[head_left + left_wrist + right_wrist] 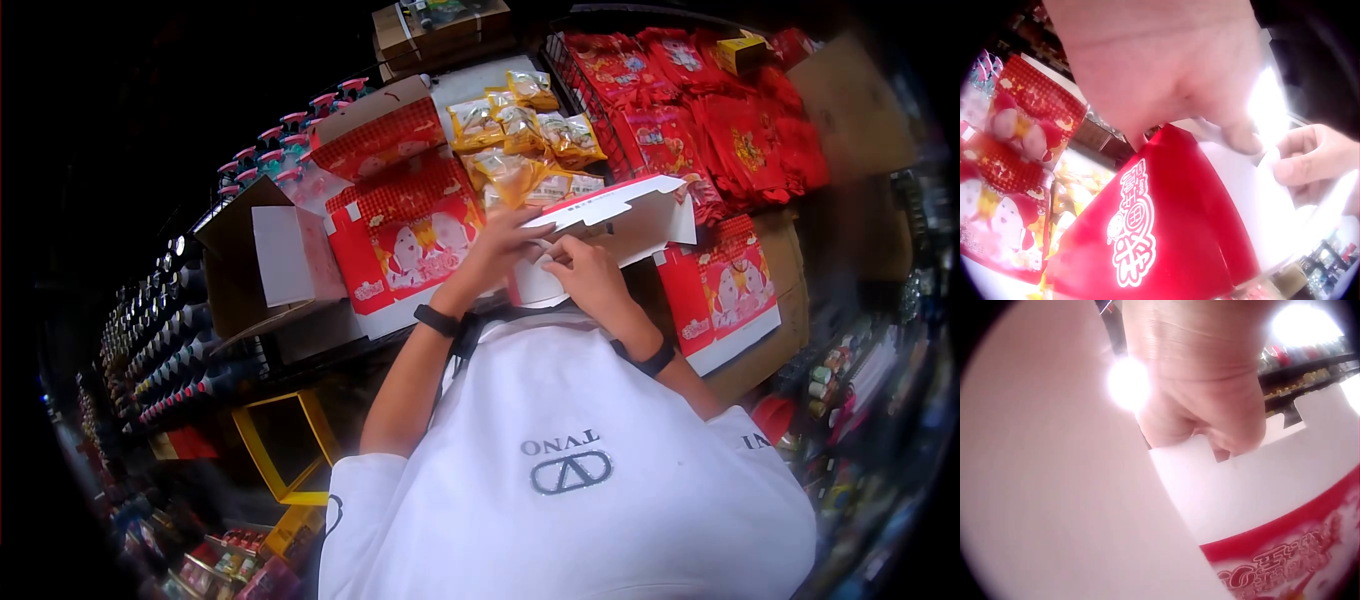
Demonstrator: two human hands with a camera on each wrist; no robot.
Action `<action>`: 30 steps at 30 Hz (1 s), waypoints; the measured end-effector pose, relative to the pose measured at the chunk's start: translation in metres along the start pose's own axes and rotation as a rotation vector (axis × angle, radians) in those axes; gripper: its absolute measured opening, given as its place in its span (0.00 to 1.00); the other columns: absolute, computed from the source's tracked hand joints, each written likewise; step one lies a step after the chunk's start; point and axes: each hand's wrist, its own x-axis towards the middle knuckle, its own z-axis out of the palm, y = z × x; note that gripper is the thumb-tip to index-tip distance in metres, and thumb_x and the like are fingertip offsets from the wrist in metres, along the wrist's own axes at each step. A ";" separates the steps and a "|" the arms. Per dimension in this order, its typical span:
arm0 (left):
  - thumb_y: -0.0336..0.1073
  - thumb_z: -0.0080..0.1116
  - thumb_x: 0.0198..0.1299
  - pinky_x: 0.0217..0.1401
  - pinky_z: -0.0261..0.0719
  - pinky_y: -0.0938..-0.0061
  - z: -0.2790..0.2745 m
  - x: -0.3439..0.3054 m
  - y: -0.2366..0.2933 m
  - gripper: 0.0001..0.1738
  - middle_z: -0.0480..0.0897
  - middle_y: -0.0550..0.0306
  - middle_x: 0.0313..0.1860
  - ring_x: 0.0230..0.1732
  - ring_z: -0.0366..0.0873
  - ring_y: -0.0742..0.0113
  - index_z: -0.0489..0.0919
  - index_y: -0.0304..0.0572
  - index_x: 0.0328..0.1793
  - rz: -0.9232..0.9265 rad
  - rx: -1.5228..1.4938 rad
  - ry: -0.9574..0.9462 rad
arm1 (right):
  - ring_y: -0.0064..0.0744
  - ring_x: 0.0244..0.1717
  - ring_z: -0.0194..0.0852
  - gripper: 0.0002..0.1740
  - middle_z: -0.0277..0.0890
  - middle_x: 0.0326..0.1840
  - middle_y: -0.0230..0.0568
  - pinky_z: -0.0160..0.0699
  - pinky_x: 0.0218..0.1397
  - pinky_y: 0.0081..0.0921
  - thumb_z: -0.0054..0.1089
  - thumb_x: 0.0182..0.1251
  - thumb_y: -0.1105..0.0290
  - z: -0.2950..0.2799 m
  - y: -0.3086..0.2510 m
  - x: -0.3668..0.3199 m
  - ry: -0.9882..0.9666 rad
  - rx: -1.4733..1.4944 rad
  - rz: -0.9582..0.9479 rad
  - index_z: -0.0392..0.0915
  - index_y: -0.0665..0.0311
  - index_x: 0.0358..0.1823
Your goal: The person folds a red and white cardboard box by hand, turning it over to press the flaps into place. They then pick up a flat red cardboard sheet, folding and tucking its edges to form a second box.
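Observation:
Between my hands is a red and white cardboard gift box [640, 215], its white flaps standing up. Along its red side in the left wrist view runs white lettering [1134, 225]. My left hand [500, 247] grips the near end of the box, thumb at a white flap [1235, 181]. My right hand [592, 275] is close beside it, with thumb and fingers pinching the white cardboard. In the right wrist view the right fingers [1235, 440] reach over a notched white edge [1191, 481], and their tips are partly hidden behind it.
Yellow snack packets [520, 130] lie beyond the box. Printed red cartons [410, 240] stand to the left, beside an open brown box [235, 260]. Another red carton [725, 290] is at the right. Red bags [740, 140] fill a wire rack behind. Bottles [165, 310] line the left shelf.

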 end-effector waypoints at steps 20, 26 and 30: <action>0.36 0.66 0.72 0.75 0.72 0.65 -0.010 0.001 -0.003 0.17 0.71 0.47 0.79 0.78 0.68 0.54 0.88 0.50 0.65 -0.146 -0.053 -0.089 | 0.53 0.47 0.84 0.09 0.84 0.42 0.50 0.81 0.51 0.43 0.70 0.66 0.68 0.000 -0.007 -0.006 0.004 -0.024 -0.074 0.83 0.66 0.42; 0.40 0.68 0.71 0.73 0.73 0.68 0.003 0.001 -0.015 0.21 0.79 0.47 0.70 0.71 0.76 0.57 0.84 0.37 0.64 -0.289 -0.412 0.124 | 0.53 0.41 0.87 0.10 0.87 0.39 0.49 0.82 0.47 0.42 0.69 0.68 0.66 -0.003 -0.014 -0.005 -0.020 -0.091 -0.044 0.84 0.66 0.44; 0.43 0.72 0.67 0.68 0.77 0.69 0.006 -0.002 -0.006 0.29 0.83 0.46 0.61 0.63 0.81 0.58 0.80 0.33 0.68 -0.346 -0.096 0.209 | 0.52 0.41 0.86 0.11 0.87 0.39 0.48 0.82 0.48 0.42 0.69 0.68 0.65 -0.009 -0.029 -0.008 -0.094 -0.052 0.049 0.85 0.64 0.45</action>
